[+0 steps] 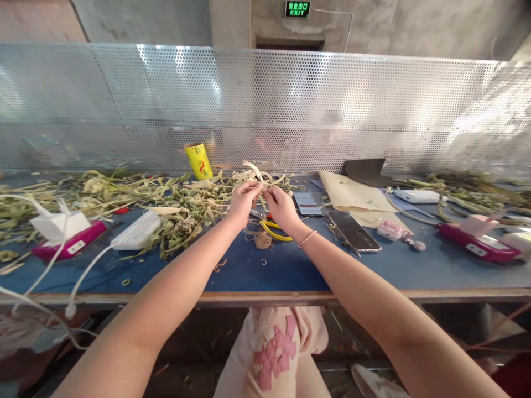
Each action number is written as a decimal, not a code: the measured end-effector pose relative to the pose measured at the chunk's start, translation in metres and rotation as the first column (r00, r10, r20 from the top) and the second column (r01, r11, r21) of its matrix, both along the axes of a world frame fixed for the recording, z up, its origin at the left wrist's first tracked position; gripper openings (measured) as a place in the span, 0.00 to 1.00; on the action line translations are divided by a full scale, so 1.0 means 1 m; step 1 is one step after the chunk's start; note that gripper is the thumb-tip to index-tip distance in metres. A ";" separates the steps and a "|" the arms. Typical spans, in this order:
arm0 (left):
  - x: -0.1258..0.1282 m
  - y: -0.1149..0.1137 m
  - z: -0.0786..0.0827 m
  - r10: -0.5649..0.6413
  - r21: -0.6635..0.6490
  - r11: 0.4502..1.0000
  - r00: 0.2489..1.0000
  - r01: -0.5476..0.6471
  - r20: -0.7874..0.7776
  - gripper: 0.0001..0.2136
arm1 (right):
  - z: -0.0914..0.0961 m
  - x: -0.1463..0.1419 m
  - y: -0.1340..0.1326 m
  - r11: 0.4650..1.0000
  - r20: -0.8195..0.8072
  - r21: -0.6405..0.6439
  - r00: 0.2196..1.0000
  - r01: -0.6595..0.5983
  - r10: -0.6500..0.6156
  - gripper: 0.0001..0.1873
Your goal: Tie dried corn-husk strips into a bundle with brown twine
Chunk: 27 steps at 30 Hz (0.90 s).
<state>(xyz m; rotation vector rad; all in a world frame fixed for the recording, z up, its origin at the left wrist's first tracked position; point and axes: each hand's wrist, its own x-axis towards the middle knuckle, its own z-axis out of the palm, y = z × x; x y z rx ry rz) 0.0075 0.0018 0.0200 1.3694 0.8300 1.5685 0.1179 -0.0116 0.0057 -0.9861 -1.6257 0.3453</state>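
My left hand and my right hand meet over the middle of the table, fingers pinched together. Between them they grip a pale, curled strip that looks like dried plant leaf; its upper end sticks up above the fingertips. The lower part is hidden by the hands. Just below lie a yellow-handled tool and a tangle of brown twine, both apart from my fingers. A heap of dried leaves spreads left of my left hand.
A yellow tube stands behind the heap. To the right lie a phone, brown paper and a pink earphone case. Magenta power strips with cables sit left and right. A perforated metal screen borders the back.
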 end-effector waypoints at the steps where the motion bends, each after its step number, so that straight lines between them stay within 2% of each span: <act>1: -0.001 0.000 0.000 -0.011 -0.009 1.000 1.000 0.011 0.001 0.13 | 0.000 0.000 0.000 1.000 -0.001 0.000 1.000 -0.010 0.010 0.12; 6: -0.005 0.002 0.002 -0.079 -0.043 0.996 0.997 0.079 0.004 0.11 | -0.001 0.003 0.002 0.998 -0.002 -0.032 0.999 -0.054 0.054 0.11; 10: -0.009 0.002 0.007 -0.105 -0.053 0.993 0.994 0.106 0.023 0.15 | -0.001 0.005 0.004 0.993 -0.013 -0.077 0.996 -0.088 0.087 0.09; 14: -0.011 0.002 0.008 -0.137 -0.058 0.989 0.990 0.135 -0.040 0.08 | 0.002 0.007 0.003 0.991 -0.044 -0.096 0.995 -0.098 0.094 0.09; 18: -0.014 0.007 0.004 -0.100 0.045 0.993 0.974 0.111 -0.201 0.02 | 0.002 0.007 0.005 0.988 -0.089 -0.110 0.991 -0.113 0.103 0.09; 27: -0.014 0.004 0.001 0.015 0.229 0.968 0.894 0.099 -0.449 0.05 | -0.002 0.005 0.010 0.975 -0.258 -0.125 0.955 -0.184 0.147 0.11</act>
